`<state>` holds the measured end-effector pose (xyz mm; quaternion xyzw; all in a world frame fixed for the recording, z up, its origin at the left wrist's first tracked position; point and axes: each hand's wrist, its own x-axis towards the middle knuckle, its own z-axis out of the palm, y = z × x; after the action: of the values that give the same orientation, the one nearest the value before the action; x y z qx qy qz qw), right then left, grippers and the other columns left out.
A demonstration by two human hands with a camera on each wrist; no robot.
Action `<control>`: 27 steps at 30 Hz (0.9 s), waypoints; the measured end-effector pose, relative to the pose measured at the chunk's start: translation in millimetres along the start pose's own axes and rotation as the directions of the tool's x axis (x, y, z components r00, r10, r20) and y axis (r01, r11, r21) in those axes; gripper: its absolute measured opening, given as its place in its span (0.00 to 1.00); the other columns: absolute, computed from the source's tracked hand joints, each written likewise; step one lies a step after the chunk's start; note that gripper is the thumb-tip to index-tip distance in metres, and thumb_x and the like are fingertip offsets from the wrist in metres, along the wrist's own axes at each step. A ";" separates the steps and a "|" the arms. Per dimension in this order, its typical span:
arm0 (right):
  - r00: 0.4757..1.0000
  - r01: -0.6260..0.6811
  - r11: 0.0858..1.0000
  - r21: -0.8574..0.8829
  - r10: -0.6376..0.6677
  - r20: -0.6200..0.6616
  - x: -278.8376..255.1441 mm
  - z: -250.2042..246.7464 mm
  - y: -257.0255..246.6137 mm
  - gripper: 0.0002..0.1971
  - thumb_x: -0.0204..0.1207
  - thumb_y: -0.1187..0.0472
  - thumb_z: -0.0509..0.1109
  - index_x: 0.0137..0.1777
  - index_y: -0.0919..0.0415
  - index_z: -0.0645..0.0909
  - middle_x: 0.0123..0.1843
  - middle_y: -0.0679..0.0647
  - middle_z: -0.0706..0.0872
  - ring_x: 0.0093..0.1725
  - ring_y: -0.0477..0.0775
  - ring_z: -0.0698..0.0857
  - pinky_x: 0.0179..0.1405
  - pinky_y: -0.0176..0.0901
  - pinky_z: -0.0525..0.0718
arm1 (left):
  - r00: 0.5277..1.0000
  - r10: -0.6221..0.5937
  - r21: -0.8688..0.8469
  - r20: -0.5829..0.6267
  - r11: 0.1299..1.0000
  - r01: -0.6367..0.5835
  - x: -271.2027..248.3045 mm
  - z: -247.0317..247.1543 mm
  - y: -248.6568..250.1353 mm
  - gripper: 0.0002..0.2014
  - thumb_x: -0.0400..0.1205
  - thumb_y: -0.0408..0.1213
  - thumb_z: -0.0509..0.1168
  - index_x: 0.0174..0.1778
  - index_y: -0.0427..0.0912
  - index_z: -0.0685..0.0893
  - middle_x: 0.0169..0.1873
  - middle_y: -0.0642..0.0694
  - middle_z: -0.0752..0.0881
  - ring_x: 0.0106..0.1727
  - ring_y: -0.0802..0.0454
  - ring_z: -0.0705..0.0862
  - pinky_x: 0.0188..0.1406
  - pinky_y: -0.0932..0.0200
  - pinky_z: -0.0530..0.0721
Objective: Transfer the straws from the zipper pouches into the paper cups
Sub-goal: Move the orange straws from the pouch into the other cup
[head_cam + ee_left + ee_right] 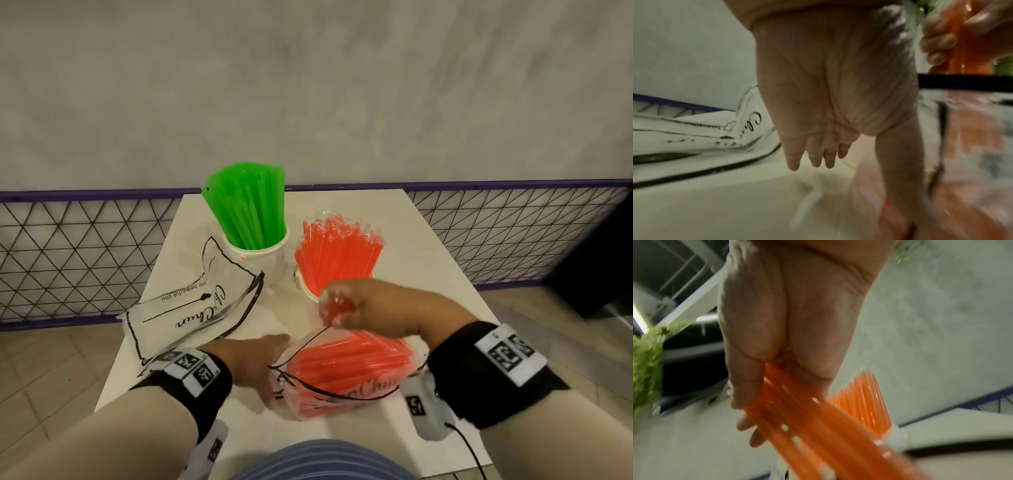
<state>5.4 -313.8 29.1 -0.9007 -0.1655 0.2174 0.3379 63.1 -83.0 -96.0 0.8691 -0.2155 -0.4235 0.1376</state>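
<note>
An empty clear zipper pouch with black trim and script lettering lies flat on the white counter, just left of and beyond the left hand. That hand rests with fingers straight and relaxed against the left end of a second zipper pouch, which lies between the two hands, its black-edged mouth gaping and a load of orange straws inside. Beyond the left hand, a white paper cup stands upright holding a fan of green straws. To the right of it, directly beyond the right hand, a second paper cup, largely hidden by that hand, holds a spread of orange straws in clear wrappers. The right hand hovers above the open pouch and just in front of that cup, its fingers curled around a bunch of orange straws whose far ends reach back down into the pouch; the wrist view shows the bundle running through the closed fist. Both wrists wear black bands with printed markers, and a metal grid fence with a purple rail runs behind the counter.
</note>
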 end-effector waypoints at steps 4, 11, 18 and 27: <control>0.921 0.171 0.945 0.278 -0.053 -0.385 -12.3 -43.5 -25.7 0.09 0.81 0.65 0.69 0.52 0.47 0.80 0.53 0.46 0.91 0.57 0.46 0.88 0.62 0.47 0.82 | 0.976 -0.008 -0.071 -0.217 0.997 -0.008 6.3 -36.3 -2.2 0.51 0.75 0.47 0.73 0.86 0.53 0.46 0.85 0.51 0.57 0.83 0.48 0.62 0.82 0.45 0.63; 0.617 0.329 0.857 0.396 0.122 -0.778 15.8 -49.6 -38.3 0.07 0.82 0.61 0.67 0.52 0.46 0.79 0.49 0.45 0.91 0.54 0.48 0.88 0.61 0.59 0.84 | 0.854 0.125 -0.410 -0.506 0.835 -0.365 23.2 -60.9 54.5 0.57 0.66 0.52 0.82 0.84 0.54 0.52 0.79 0.54 0.67 0.79 0.52 0.67 0.72 0.58 0.65; 0.618 0.089 0.868 0.488 0.336 -0.711 64.0 6.5 -0.9 0.07 0.83 0.57 0.68 0.57 0.49 0.75 0.52 0.47 0.84 0.53 0.50 0.85 0.53 0.45 0.84 | 0.836 0.083 -0.506 -0.543 0.762 -0.404 51.7 -49.8 72.2 0.47 0.57 0.40 0.87 0.70 0.58 0.71 0.63 0.54 0.82 0.64 0.52 0.82 0.64 0.47 0.84; 0.724 -0.380 0.924 0.049 0.330 -0.605 85.5 25.4 29.7 0.19 0.82 0.44 0.64 0.65 0.56 0.77 0.56 0.53 0.86 0.55 0.58 0.85 0.52 0.48 0.81 | 0.864 0.082 -0.454 -0.497 0.824 -0.339 39.0 -51.8 78.3 0.38 0.69 0.33 0.81 0.72 0.50 0.69 0.57 0.58 0.81 0.58 0.56 0.80 0.52 0.66 0.80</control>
<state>69.8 -283.4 -32.3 -0.9496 0.1178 -0.0267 0.2892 105.4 -167.3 -58.1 0.8417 -0.1498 -0.2314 0.4642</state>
